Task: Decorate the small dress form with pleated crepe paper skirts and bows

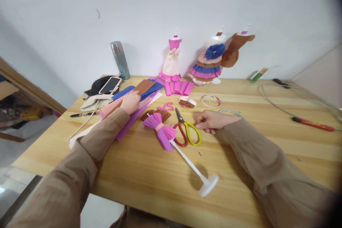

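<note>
My left hand [130, 102] lies over a fanned stack of coloured crepe paper [144, 86], its fingers bent around the sheets near the brown one. My right hand [210, 120] is closed, knuckles up, beside the yellow handle of the scissors [184, 128]; whether anything is in its fingers is hidden. The scissors lie with blades pointing away. Left of them, a small dress-form stand [188, 162] lies on its side, wearing a pink and purple paper dress [160, 128] with a peach band. Pleated brown paper [162, 114] fans out at the dress's far end.
Dressed mini mannequins [172, 60] stand along the wall, with pink paper rolls [178, 88] before one. A flask [120, 60], a phone [110, 85] and a pen [84, 114] are at left. A red-handled tool [312, 124] with a cable and a bangle-like ring [211, 101] lie right.
</note>
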`<state>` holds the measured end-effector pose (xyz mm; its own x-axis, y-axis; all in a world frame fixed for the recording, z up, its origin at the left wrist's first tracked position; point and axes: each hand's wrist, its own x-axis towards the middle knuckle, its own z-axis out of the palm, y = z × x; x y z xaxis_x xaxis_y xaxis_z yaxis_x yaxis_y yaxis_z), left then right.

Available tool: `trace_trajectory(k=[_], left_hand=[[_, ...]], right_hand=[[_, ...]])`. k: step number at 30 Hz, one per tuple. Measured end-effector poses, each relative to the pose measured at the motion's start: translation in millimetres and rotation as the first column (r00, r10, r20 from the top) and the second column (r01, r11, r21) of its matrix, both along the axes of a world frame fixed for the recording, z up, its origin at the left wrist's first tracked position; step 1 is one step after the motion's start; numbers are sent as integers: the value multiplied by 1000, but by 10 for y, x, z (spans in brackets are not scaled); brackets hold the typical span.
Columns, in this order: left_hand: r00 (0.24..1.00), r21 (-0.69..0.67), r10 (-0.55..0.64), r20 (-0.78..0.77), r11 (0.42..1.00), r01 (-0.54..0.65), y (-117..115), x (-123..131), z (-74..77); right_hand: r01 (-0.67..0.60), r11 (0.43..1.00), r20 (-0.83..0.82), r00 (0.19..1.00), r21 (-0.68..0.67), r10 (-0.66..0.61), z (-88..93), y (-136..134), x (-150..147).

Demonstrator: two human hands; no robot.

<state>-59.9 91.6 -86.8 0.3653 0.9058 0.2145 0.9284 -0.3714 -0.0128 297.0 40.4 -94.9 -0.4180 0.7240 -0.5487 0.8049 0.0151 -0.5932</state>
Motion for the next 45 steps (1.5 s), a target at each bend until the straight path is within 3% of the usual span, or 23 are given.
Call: trace_trajectory(k=[3, 7, 9, 12, 17, 21, 26, 33, 45], left_hand=[[999, 19, 2, 35, 1000, -3, 18, -10, -24], [994, 33, -34, 102, 999, 31, -7, 22, -116], [990, 31, -35, 135, 999, 31, -20, 44, -176], [984, 27, -20, 175, 1000, 15, -27, 61, -243], [979, 12, -18, 204, 1000, 16, -65, 64, -241], [982, -11, -6, 186, 1000, 8, -112, 82, -208], [976, -22, 80, 202, 997, -78, -87, 73, -203], [949, -27, 173, 264, 985, -172, -52, 22, -145], [966, -44, 149, 211, 989, -143, -111, 61, -76]], right_hand=[[-29, 999, 53, 998, 26, 28, 117, -36, -40], [-136, 981, 102, 987, 138, 122, 472, -317, -293], [-364, 902, 129, 930, 230, 343, 651, -552, -507], [-444, 823, 306, 887, 354, 346, 774, -863, -814], [-516, 760, 451, 830, 396, 328, 650, -982, -1025], [-545, 757, 443, 814, 360, 376, 600, -922, -997], [-513, 766, 472, 824, 388, 313, 636, -915, -879], [-556, 734, 485, 802, 389, 349, 577, -965, -916], [-491, 816, 432, 835, 307, 340, 609, -985, -970]])
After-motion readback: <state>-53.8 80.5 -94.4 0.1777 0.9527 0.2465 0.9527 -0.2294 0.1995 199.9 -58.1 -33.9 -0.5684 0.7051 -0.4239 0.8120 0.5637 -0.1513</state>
